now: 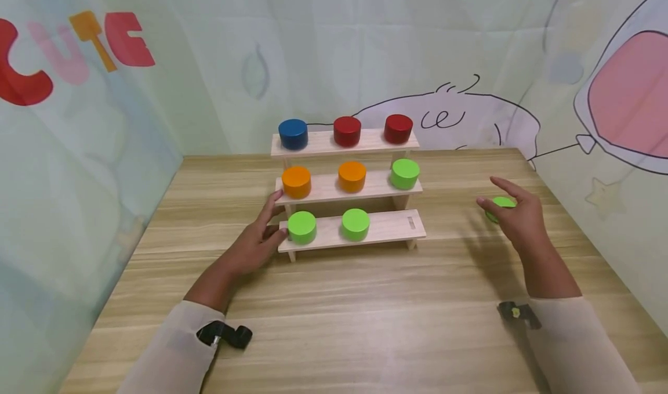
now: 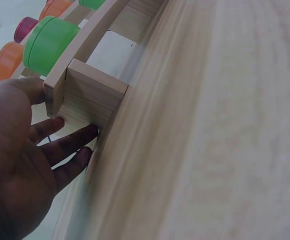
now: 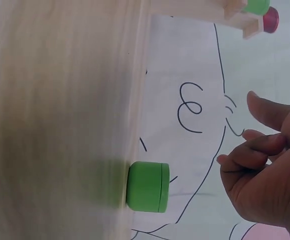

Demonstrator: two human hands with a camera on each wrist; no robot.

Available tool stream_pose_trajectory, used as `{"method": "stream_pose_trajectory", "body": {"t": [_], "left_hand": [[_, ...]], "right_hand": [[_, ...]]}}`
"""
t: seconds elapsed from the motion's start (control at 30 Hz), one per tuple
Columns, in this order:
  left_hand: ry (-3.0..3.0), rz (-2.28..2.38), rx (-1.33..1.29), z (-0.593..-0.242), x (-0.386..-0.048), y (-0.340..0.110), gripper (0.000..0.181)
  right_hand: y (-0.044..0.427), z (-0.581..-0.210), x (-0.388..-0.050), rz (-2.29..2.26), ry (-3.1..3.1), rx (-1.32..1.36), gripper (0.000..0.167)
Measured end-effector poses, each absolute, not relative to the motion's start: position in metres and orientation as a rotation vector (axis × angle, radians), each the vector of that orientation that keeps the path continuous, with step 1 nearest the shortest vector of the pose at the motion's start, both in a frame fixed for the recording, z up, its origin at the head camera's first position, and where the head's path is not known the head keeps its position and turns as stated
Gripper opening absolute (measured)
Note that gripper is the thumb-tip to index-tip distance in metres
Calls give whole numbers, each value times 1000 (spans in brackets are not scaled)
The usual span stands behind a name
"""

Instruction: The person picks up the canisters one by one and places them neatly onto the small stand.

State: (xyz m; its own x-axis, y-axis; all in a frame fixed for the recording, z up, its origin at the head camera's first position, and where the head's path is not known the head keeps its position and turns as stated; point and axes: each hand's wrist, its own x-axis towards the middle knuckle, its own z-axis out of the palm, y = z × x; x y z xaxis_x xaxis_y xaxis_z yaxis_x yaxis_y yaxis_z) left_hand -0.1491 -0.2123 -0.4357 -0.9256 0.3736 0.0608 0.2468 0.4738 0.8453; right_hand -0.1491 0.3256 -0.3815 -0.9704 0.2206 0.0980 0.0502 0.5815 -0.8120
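A three-tier wooden stand (image 1: 386,226) holds short, coloured cylinders. My left hand (image 1: 254,240) touches its left end, the thumb at the bottom shelf; in the left wrist view the other fingers reach along the end support. Two green cylinders (image 1: 355,224) sit on the bottom shelf, whose right end is bare. Above the table at the right, my right hand (image 1: 522,217) holds nothing, its thumb and index finger spread. Partly hidden behind it is another green cylinder (image 1: 504,201); the right wrist view shows this cylinder (image 3: 147,187) standing on the table, apart from the hand, with a seam near its top.
The middle shelf carries two orange cylinders (image 1: 352,176) and a green one (image 1: 405,174). On the top shelf stand a blue cylinder (image 1: 293,134) and two red ones (image 1: 347,131). A printed curtain (image 1: 323,51) hangs behind the wooden table (image 1: 355,324).
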Motion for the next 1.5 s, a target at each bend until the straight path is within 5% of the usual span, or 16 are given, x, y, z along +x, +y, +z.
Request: {"method": "stream_pose_trajectory", "body": {"t": [1.5], "left_hand": [[2572, 1433, 529, -437, -152, -212, 85]], "right_hand": [[379, -414, -162, 1325, -2810, -389, 58]]}}
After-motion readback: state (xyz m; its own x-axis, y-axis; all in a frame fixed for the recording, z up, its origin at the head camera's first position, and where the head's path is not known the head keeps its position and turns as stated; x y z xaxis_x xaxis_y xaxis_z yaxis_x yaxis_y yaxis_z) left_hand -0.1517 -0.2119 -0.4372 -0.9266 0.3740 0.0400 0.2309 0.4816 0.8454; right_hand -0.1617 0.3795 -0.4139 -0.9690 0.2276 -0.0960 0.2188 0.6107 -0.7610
